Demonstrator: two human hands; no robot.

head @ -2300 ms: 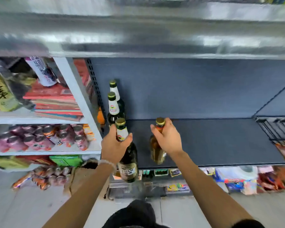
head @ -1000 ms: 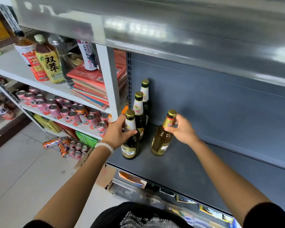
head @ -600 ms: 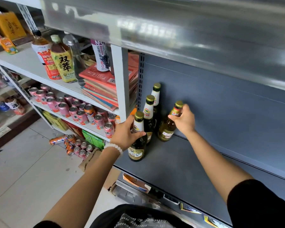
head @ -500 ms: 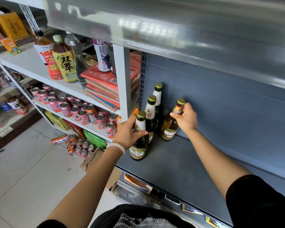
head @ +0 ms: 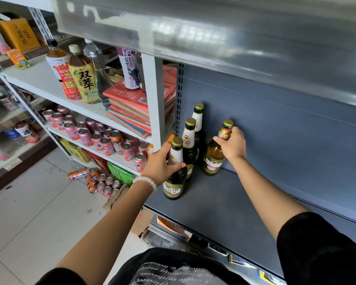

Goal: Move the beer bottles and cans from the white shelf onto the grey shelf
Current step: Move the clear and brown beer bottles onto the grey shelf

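Several beer bottles stand at the left end of the grey shelf (head: 224,204). My left hand (head: 160,163) grips the neck of the front dark bottle (head: 174,185), which rests on the shelf. My right hand (head: 232,146) holds the neck of an amber bottle (head: 213,159) standing near the shelf's back wall. Two more dark bottles, one (head: 190,149) in front of the other (head: 198,120), stand in a row behind the front one. On the white shelf (head: 39,79) to the left sit pink cans (head: 103,140) on its lower level.
Tea and juice bottles (head: 81,77) and a stack of red flat boxes (head: 132,105) fill the white shelf's upper level. More cans (head: 103,182) lie on the tiled floor below. A grey shelf (head: 214,36) hangs close overhead. The white upright post (head: 155,99) stands beside the bottles.
My right hand has pushed the amber bottle back from the shelf's middle to the rear wall beside the row. My left hand has stayed on the front dark bottle.
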